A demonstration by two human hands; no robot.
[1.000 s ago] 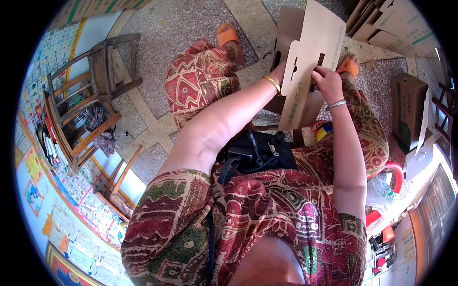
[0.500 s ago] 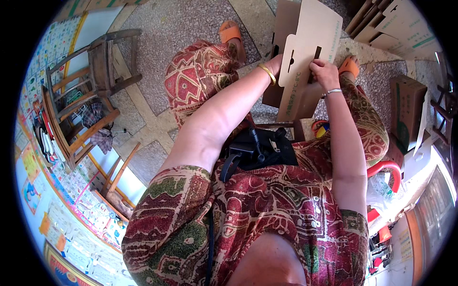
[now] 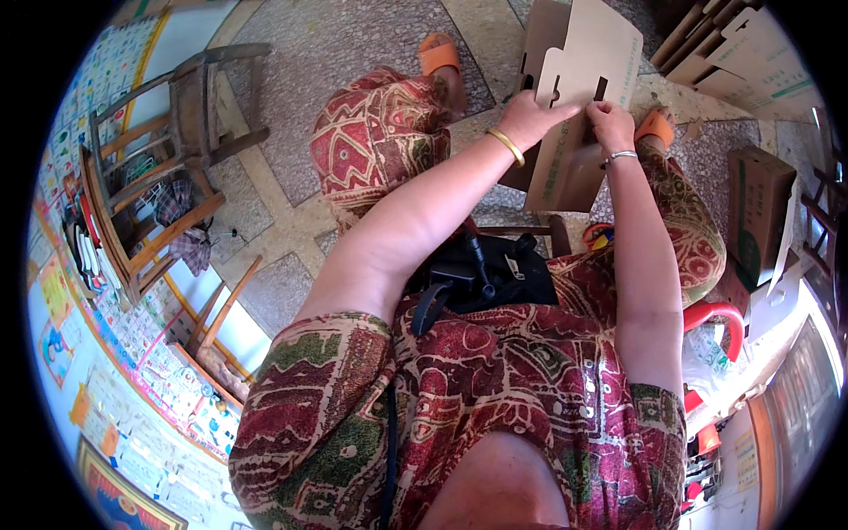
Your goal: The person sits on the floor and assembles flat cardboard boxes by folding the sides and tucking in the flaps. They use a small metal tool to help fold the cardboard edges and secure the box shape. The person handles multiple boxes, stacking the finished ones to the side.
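Between my knees stands a brown cardboard box, with slotted panels and green print. My left hand grips its near panel, with the thumb stretched across the front towards the right. Its other fingers are mostly out of sight. Close beside it, my right hand has curled fingers pinching the cardboard just below the dark slot. The thumb of the left hand and the fingers of the right nearly meet. A gold bangle circles the left wrist.
Flattened cardboard boxes are stacked at the far right. Another carton stands on the floor at right. A wooden chair is on the left. A black pouch rests at my lap, and a red curved handle sits near my right elbow.
My left hand has come from behind the panel to its front, its thumb now lying across it. The right hand stays by the slot. The box has shifted slightly right in view.
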